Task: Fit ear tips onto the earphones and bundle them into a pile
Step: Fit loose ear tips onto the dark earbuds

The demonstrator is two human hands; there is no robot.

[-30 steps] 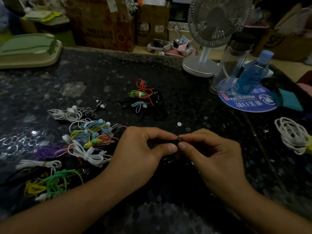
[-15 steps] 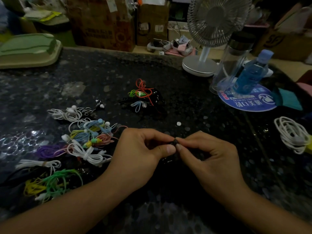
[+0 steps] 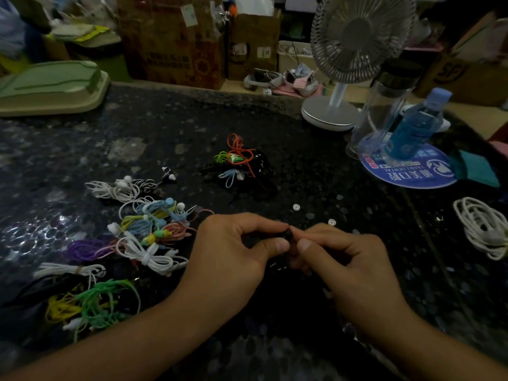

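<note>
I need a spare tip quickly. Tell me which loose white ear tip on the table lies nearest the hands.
The white ear tip just beyond the right hand, almost touching its knuckles. The other loose tip lies farther back, toward the tangled pile.

A small black earbud sits pinched between the fingertips of both hands, low over a dark desk. Two loose white ear tips lie just beyond. Bundled earphones in many colours lie piled at left, with a smaller tangle farther back.
</note>
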